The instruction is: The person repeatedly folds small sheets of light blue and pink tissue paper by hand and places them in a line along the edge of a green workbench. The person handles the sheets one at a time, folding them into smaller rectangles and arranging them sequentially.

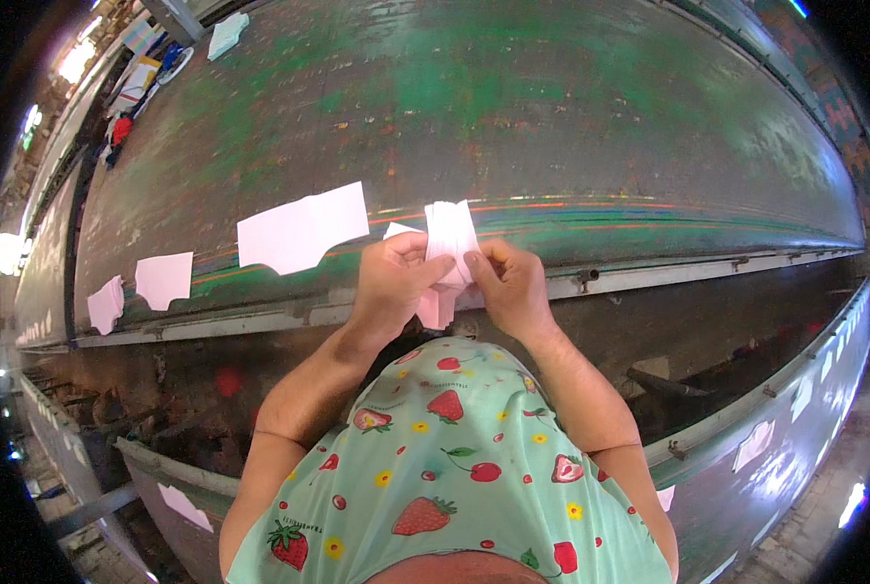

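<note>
Between my two hands, over the near edge of the long table, is a bundle of pale pink cut fabric pieces [451,232], its lower end hanging down past the edge. My left hand [396,277] grips its left side, thumb laid across the front. On the right side, my right hand [509,282] pinches it between thumb and fingers. To the left, a wide pink fabric piece [304,229] with a curved cutout lies flat on the table. Farther left are a smaller flat piece [163,280] and a crumpled-looking piece [106,305].
The long green-and-dark worn table [552,107] stretches ahead, with a metal rail [649,277] along its near edge. A pale folded piece [228,36] and assorted items [141,83] lie at the far left. Behind me, another table [795,428] carries more pale pieces.
</note>
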Motion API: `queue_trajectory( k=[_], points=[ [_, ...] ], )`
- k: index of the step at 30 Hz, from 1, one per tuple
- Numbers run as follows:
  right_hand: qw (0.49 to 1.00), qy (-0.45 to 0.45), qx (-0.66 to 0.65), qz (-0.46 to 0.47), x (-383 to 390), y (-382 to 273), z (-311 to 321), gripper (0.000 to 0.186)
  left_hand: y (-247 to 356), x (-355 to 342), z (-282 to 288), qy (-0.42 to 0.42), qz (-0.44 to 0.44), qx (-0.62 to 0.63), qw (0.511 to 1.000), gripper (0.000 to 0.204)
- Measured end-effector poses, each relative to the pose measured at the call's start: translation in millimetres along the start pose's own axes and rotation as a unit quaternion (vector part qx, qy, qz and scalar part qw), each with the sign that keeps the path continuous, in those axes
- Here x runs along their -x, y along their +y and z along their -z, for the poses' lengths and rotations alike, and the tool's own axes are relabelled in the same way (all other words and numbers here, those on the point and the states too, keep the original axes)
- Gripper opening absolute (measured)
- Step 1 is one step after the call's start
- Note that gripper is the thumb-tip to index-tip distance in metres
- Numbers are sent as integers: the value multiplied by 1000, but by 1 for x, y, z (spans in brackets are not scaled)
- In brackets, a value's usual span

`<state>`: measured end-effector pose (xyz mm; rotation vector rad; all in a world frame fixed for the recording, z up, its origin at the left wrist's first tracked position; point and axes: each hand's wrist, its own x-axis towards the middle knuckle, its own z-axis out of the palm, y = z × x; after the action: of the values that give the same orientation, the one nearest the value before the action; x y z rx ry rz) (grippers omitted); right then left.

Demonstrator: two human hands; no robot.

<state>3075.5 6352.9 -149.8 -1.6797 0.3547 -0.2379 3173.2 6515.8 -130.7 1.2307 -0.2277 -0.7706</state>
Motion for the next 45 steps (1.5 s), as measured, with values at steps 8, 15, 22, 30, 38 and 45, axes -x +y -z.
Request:
queue_trajectory(
  k=[8,15,22,30,38,45],
  points=[
    [993,10,84,77,-32,-24,-21,10,7,-19,43,-15,9,83,996,31],
    [990,93,-56,90,-62,-35,-5,9,63,-28,81,-115,-99,260,954,48],
    [959,252,-117,62,-83,-10,107,14,100,-23,64,-38,-135,317,938,59],
    [909,362,195,65,-92,67,247,27,67,-61,-35,-94,-149,318,932,60],
    [989,137,18,58,-45,64,332,21,-12,-123,-230,-26,-78,174,981,40],
    [984,38,19,172,-19,23,379,22,-56,-142,-338,2,-31,67,997,29]
  ],
)
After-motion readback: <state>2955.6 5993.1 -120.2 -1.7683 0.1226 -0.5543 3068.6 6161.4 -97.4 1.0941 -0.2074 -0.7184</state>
